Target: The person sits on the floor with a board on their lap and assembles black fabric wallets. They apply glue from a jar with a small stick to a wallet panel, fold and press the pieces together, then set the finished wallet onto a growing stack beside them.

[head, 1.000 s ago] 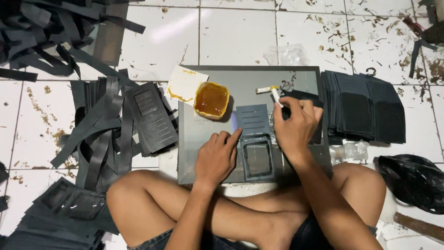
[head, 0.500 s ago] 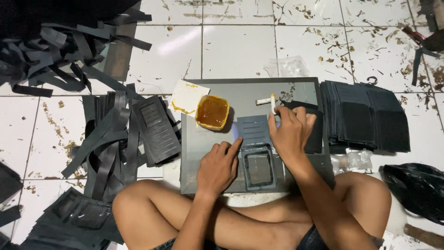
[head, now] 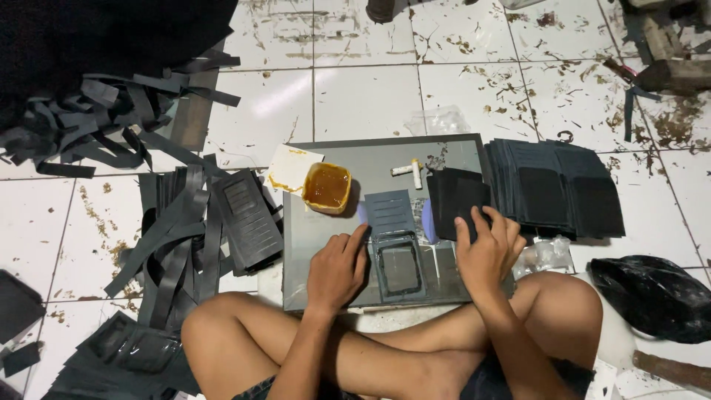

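On a grey board [head: 326, 244] laid across the lap, seated cross-legged on a stained white tile floor [head: 363, 96], seen from above. Left hand [head: 337, 270] pressed flat on the board, fingers [head: 355, 241] loosely together and holding nothing, tips touching the left edge of a grey ribbed panel piece [head: 391, 222] that lies mid-board with a window-shaped frame at its near end. Right hand [head: 487, 252] spread over the near edge of a dark square sheet [head: 455, 200] just right of that piece, fingers wide and pressing down rather than gripping. Far of the left hand, an open tub of amber glue [head: 326, 187], beside a pale card [head: 290, 167] smeared with the same glue. Small white applicator [head: 411, 170] lying far-centre on the board, out of either hand. Stack of dark sheets [head: 563, 189] to the right, half on the floor; tangle of dark strips [head: 178, 244] and moulded panels to the left; black bag [head: 652, 296] near right. Likely risks, as a judgement: tub close enough to the left hand for a careless reach to tip it and flood the board; board balanced on knees only, so a leg shift could slide everything; dark sheet possibly landing crooked on the ribbed piece if pressed before alignment; floor grit sticking to any glued face.
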